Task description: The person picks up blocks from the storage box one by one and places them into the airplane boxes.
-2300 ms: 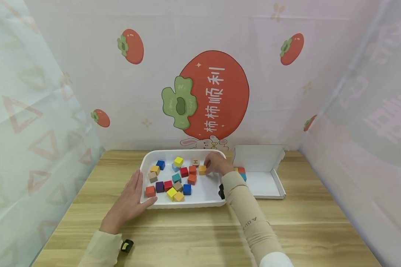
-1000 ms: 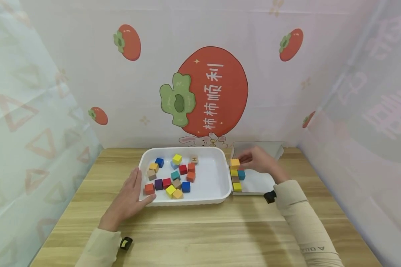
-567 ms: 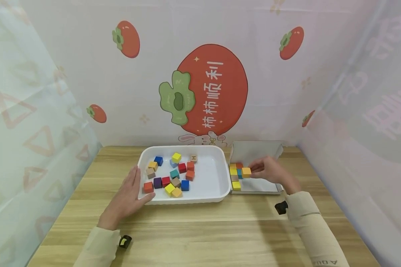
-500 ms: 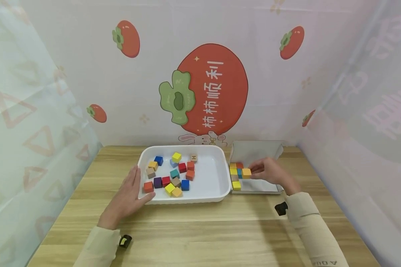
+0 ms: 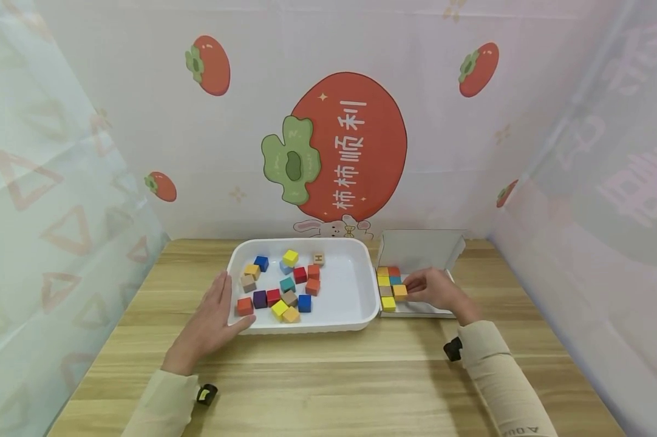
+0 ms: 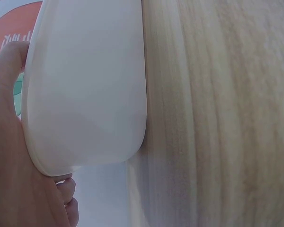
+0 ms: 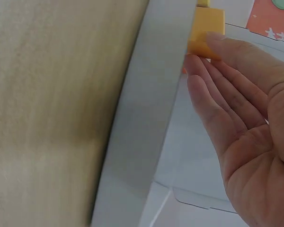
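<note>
My right hand [image 5: 436, 287] pinches an orange block [image 5: 400, 292] between thumb and fingertips, inside the white cardboard box [image 5: 455, 274]. The right wrist view shows the thumb on this orange block [image 7: 209, 24] close behind the box's front wall [image 7: 142, 109]. Beside it stand a blue block [image 5: 395, 280], a wooden block [image 5: 385, 291] and a yellow block [image 5: 388, 304]. My left hand [image 5: 205, 328] rests with straight fingers along the left end of the white tray [image 5: 356, 291], its thumb over the front corner. In the left wrist view the tray's outer wall [image 6: 90, 85] lies against that hand.
Loose coloured blocks lie in the tray, among them a purple block [image 5: 260, 299], a teal block [image 5: 287, 284] and a wooden block with an H [image 5: 319, 260]. The box's raised lid [image 5: 418, 249] stands at the back. A printed cloth [image 5: 443, 152] hangs behind the wooden table [image 5: 317, 382].
My right hand took the orange block from the tray, carried it right to the box, and has since lowered it nearer the front, below the blue block. The left hand stays at the tray.
</note>
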`<act>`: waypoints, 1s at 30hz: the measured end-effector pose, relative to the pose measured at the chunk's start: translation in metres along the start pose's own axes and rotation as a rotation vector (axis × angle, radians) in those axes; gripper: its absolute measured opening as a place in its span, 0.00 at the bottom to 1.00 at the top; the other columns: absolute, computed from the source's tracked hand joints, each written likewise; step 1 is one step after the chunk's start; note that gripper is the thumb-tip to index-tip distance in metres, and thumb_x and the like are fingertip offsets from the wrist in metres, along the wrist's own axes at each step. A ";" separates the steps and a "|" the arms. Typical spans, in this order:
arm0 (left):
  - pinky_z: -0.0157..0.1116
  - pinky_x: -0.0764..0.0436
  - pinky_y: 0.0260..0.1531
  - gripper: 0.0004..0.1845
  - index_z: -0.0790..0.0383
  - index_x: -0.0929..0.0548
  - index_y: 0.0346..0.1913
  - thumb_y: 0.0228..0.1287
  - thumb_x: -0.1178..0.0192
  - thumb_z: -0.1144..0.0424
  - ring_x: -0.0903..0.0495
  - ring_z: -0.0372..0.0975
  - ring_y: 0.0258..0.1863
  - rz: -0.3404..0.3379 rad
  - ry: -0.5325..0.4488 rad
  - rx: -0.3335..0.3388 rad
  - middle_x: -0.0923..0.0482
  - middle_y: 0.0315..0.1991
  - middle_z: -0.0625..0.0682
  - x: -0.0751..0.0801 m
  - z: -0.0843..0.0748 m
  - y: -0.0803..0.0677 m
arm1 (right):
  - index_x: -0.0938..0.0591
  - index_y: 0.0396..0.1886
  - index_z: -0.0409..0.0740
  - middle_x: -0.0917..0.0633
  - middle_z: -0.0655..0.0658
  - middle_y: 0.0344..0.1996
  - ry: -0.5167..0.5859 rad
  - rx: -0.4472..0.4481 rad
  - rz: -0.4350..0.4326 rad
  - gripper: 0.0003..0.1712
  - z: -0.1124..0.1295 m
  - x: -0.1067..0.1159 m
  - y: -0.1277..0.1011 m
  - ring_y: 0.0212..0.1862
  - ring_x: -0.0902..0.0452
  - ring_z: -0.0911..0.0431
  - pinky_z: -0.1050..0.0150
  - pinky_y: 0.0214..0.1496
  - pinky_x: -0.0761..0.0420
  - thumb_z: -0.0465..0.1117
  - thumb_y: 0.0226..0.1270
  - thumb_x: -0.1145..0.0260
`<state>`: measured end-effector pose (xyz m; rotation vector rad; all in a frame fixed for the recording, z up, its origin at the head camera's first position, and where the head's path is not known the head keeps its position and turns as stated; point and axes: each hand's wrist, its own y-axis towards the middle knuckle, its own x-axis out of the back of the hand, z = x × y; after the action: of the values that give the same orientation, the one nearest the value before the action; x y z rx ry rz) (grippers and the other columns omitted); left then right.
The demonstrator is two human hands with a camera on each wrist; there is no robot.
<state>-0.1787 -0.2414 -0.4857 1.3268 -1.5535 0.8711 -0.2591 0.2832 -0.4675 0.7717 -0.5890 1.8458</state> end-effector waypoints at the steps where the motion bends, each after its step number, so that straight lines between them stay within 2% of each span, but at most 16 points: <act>1: 0.68 0.45 0.78 0.63 0.69 0.61 0.85 0.68 0.44 0.28 0.59 0.63 0.86 0.001 -0.004 0.000 0.66 0.88 0.65 0.000 0.000 0.000 | 0.12 0.49 0.33 0.08 0.36 0.44 -0.006 -0.003 -0.004 0.15 -0.001 -0.001 0.001 0.47 0.09 0.47 0.58 0.50 0.08 0.32 0.64 0.23; 5: 0.68 0.48 0.79 0.62 0.69 0.62 0.85 0.69 0.42 0.31 0.60 0.63 0.86 0.003 -0.022 -0.005 0.67 0.87 0.65 0.000 -0.001 0.000 | 0.12 0.48 0.35 0.07 0.38 0.43 -0.014 -0.025 -0.024 0.14 -0.002 -0.004 0.002 0.46 0.09 0.48 0.58 0.49 0.08 0.33 0.64 0.22; 12: 0.67 0.47 0.79 0.64 0.67 0.63 0.85 0.68 0.44 0.27 0.60 0.62 0.86 -0.006 -0.016 -0.014 0.67 0.88 0.64 0.000 -0.001 -0.001 | 0.12 0.47 0.34 0.08 0.39 0.42 0.000 -0.060 -0.049 0.15 -0.004 -0.009 0.002 0.44 0.09 0.50 0.56 0.49 0.08 0.33 0.62 0.21; 20: 0.67 0.47 0.79 0.63 0.67 0.63 0.85 0.68 0.43 0.29 0.60 0.62 0.86 -0.010 -0.019 -0.012 0.67 0.88 0.64 -0.001 0.000 -0.002 | 0.12 0.40 0.39 0.09 0.44 0.37 -0.070 -0.071 -0.069 0.12 -0.005 -0.012 0.002 0.39 0.12 0.56 0.58 0.46 0.09 0.38 0.61 0.19; 25: 0.68 0.47 0.79 0.63 0.67 0.62 0.85 0.68 0.44 0.28 0.60 0.62 0.86 -0.005 -0.017 -0.011 0.66 0.88 0.64 -0.002 0.000 -0.002 | 0.12 0.40 0.37 0.09 0.44 0.37 -0.119 -0.030 -0.058 0.12 -0.002 -0.009 0.000 0.40 0.12 0.55 0.56 0.47 0.09 0.38 0.61 0.19; 30: 0.68 0.47 0.79 0.63 0.67 0.62 0.86 0.68 0.44 0.28 0.60 0.62 0.86 -0.013 -0.018 -0.013 0.66 0.88 0.64 -0.002 0.000 -0.002 | 0.12 0.46 0.32 0.08 0.37 0.40 -0.147 0.051 -0.068 0.15 0.015 0.003 0.001 0.42 0.11 0.50 0.52 0.47 0.09 0.35 0.63 0.21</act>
<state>-0.1765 -0.2414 -0.4877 1.3370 -1.5605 0.8423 -0.2570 0.2744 -0.4547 0.9562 -0.6036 1.7579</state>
